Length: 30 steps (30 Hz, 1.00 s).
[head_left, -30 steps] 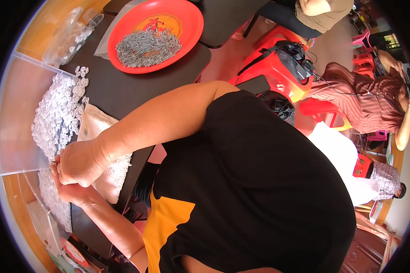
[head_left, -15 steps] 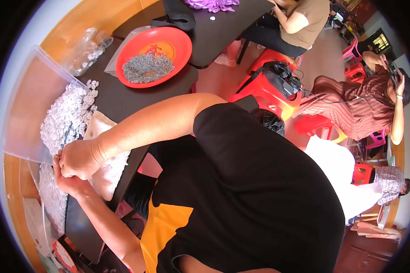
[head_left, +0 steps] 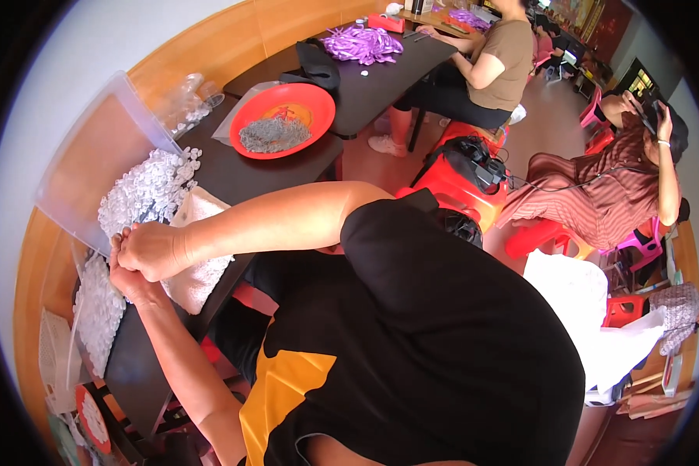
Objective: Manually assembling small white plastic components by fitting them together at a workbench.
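My right hand (head_left: 154, 252) is curled closed, meeting my left hand (head_left: 134, 284) at the left of the view. The left one's fingers are pinched up beside the right's; whatever lies between them is too small or hidden to make out. Just beyond the hands lies a heap of small white plastic pieces (head_left: 151, 186) in front of a translucent plastic bin (head_left: 93, 167). A second pile of white pieces (head_left: 99, 314) lies on the nearer side. Under my right wrist, a white cloth (head_left: 198, 283) rests at the table edge.
A red plate (head_left: 318, 116) holds small grey metal pieces (head_left: 276, 136). Clear plastic containers (head_left: 190, 101), a black cloth item (head_left: 316, 68) and purple ribbons (head_left: 361, 44) lie around the dark table (head_left: 225, 167). Red stools (head_left: 458, 182), a seated co-worker (head_left: 505, 74) and a person in stripes (head_left: 582, 194) are to the right.
The view has tilted, so the scene sits lower and more of the far table shows. My hands stay pressed together, with the right fist turned slightly.
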Tool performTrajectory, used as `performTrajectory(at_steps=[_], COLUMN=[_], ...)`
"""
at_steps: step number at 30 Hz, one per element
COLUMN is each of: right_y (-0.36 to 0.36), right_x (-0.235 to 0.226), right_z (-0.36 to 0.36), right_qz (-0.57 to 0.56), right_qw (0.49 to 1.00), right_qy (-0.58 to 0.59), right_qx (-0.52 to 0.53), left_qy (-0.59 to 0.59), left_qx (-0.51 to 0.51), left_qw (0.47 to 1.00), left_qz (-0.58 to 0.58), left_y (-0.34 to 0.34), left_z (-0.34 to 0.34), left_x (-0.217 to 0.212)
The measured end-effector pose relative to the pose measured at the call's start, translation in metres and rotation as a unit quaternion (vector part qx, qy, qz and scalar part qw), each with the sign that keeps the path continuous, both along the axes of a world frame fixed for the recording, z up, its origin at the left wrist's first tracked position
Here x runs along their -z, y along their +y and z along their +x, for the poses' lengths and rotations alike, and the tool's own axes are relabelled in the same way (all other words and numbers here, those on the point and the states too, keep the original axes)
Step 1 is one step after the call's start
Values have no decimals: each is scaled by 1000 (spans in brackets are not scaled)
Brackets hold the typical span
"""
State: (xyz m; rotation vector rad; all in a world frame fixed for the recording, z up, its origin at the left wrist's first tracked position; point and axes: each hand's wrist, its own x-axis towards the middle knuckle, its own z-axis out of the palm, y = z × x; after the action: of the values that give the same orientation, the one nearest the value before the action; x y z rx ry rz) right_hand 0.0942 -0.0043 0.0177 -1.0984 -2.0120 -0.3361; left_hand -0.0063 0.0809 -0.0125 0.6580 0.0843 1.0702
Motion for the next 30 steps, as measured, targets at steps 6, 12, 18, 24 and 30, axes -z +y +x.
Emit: performTrajectory(at_steps=[6,12,18,24,30], right_y=[-16,-12,-32,-27,1], right_x=[-9,-14,-27,-11,-10], right_z=[3,18,27,36,66], right_qz=[-50,-200,-216,-243,-219], right_qw=[996,974,965,943,916], right_qy=[63,103,126,198,322], right_qx=[-29,-15,-78,-110,-98], left_qy=[40,20,23,26,122], left_qx=[9,9,-88,-138,-167], left_qw=[999,1000,992,988,978], left_qz=[0,-8,-89,-69,-34], left_y=[14,-4,-40,-40,-41], left_z=[-5,7,15,14,15], left_x=[13,12,-21,-15,-14])
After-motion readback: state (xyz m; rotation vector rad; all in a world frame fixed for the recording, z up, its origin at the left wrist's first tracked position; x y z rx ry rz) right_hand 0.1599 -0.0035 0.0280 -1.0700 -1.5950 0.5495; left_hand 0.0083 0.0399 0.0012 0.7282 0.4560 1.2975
